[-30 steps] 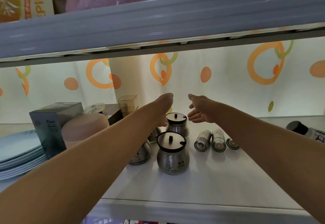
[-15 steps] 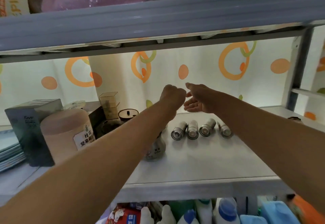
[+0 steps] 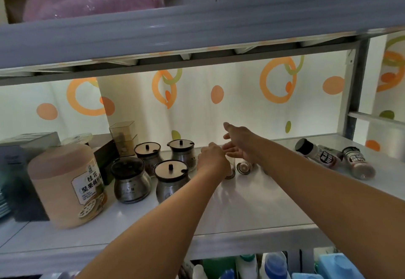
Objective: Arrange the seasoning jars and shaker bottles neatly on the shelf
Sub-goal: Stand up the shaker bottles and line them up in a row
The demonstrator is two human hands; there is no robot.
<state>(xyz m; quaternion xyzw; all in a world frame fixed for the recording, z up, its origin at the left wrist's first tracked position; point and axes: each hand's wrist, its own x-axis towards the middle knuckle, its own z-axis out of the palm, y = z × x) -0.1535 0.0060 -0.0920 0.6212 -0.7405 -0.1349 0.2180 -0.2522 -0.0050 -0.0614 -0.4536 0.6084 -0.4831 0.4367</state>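
Observation:
Four round steel seasoning jars with dark lids stand in a cluster left of centre on the white shelf (image 3: 252,208): two in front (image 3: 131,180) (image 3: 171,179) and two behind (image 3: 148,154) (image 3: 181,151). Small steel shakers lie on their sides to the right of them; one shaker (image 3: 244,167) shows its round end. My left hand (image 3: 213,160) is curled over the nearest steel shaker (image 3: 230,174), which is mostly hidden. My right hand (image 3: 238,145) hovers just behind with fingers spread, covering the rest of the row. Two labelled shaker bottles (image 3: 317,154) (image 3: 357,164) lie at the far right.
A big pink tub with a printed label (image 3: 65,184) and a dark box (image 3: 19,169) stand at the left, with a clear plastic box (image 3: 122,136) behind. The upper shelf (image 3: 197,31) hangs low overhead. A metal post (image 3: 355,94) stands at the right. Cleaning bottles (image 3: 274,265) sit below.
Both hands have dropped from near the back curtain down to the row of lying shakers. My left hand has closed over the nearest one. My view has shifted down and to the right.

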